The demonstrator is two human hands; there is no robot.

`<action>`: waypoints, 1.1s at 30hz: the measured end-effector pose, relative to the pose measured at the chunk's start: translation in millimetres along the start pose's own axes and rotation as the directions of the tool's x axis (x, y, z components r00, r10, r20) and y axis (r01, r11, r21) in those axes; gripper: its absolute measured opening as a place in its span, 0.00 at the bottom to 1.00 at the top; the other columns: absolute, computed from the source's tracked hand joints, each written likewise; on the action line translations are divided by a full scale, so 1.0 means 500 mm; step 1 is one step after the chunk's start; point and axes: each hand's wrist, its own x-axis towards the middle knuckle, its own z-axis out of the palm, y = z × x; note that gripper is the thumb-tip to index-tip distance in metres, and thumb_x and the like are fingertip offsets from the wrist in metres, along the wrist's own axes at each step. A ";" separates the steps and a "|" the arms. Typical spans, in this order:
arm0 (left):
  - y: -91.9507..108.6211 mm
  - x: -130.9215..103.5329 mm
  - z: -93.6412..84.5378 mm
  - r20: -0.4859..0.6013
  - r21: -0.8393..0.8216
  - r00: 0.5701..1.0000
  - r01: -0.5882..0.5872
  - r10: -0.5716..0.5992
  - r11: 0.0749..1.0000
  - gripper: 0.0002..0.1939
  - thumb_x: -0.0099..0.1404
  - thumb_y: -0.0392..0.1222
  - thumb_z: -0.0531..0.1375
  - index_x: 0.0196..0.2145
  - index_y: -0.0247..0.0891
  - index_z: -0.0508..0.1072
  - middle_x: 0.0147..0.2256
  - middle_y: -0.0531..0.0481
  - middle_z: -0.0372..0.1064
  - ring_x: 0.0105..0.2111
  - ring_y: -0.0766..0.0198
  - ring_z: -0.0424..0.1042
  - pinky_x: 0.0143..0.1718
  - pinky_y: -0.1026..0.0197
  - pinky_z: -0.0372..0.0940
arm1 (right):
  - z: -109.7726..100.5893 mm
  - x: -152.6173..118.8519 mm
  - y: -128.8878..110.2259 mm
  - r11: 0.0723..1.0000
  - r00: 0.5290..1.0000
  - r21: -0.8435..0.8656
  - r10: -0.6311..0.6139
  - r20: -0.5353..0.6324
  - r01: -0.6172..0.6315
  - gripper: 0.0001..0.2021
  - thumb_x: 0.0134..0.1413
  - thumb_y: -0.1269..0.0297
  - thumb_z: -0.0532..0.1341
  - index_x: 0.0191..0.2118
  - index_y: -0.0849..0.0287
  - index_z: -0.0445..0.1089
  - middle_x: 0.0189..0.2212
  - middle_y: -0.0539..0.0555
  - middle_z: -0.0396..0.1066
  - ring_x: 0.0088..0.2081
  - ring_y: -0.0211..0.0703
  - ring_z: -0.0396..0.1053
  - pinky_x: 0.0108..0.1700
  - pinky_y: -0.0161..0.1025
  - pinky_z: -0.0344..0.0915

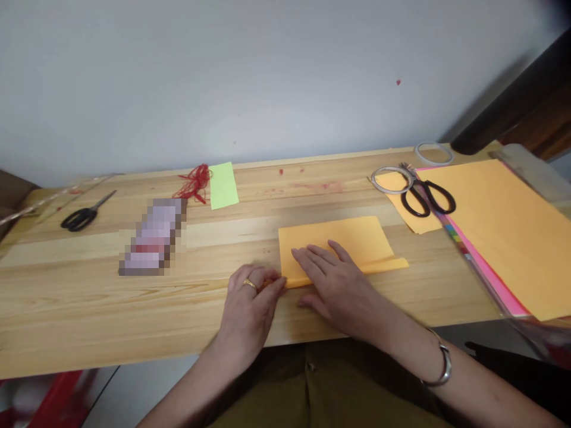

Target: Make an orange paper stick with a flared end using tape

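An orange-yellow sheet of paper [334,235] lies on the wooden table [134,315], its near edge folded up in a narrow strip. At the left end of that strip, my left hand [252,303], with a gold ring, pinches the paper's corner between thumb and fingers. My right hand [341,288] rests on the sheet with fingers stretched out and thumb apart, over the folded edge. The part of the fold beneath the right hand is hidden.
Small black scissors [82,219], a blurred-out object [154,238], red string [196,183] and a green paper [223,185] lie left. Right are large scissors [416,199], tape rolls [391,180], smaller orange pieces and stacked orange sheets [513,226] over pink paper.
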 end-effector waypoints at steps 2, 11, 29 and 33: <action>-0.001 0.000 -0.001 0.006 -0.004 1.000 -0.011 0.011 1.000 0.09 0.61 0.32 0.58 0.38 0.42 0.74 0.35 0.49 0.72 0.36 0.59 0.68 0.40 0.51 0.63 | 0.000 -0.001 0.000 1.000 1.000 -0.008 0.008 0.012 -0.008 0.32 0.55 0.58 0.60 0.61 0.69 0.51 0.56 0.65 0.63 0.58 0.54 0.57 0.61 0.59 0.47; 0.000 0.006 -0.007 -0.007 -0.033 0.998 -0.070 0.070 0.997 0.10 0.60 0.31 0.59 0.39 0.42 0.72 0.35 0.49 0.72 0.36 0.59 0.68 0.42 0.51 0.63 | 0.003 0.003 -0.003 0.998 0.999 -0.021 0.052 -0.011 -0.053 0.35 0.54 0.55 0.60 0.60 0.74 0.51 0.55 0.70 0.62 0.58 0.55 0.58 0.60 0.65 0.43; -0.002 0.023 -0.021 0.036 -0.053 0.984 -0.171 0.173 0.984 0.09 0.61 0.32 0.58 0.40 0.41 0.72 0.36 0.49 0.72 0.38 0.59 0.69 0.40 0.52 0.65 | 0.011 -0.006 -0.001 0.997 0.997 0.003 0.074 -0.010 -0.074 0.33 0.58 0.53 0.55 0.61 0.70 0.50 0.57 0.68 0.60 0.60 0.53 0.54 0.62 0.63 0.33; -0.003 0.024 -0.025 0.045 -0.034 0.977 -0.205 0.207 0.978 0.11 0.61 0.31 0.56 0.40 0.40 0.73 0.37 0.48 0.73 0.39 0.57 0.69 0.41 0.51 0.65 | 0.012 -0.007 -0.002 0.997 0.997 0.005 0.072 -0.012 -0.071 0.32 0.58 0.53 0.56 0.61 0.70 0.51 0.57 0.67 0.61 0.60 0.53 0.54 0.62 0.64 0.30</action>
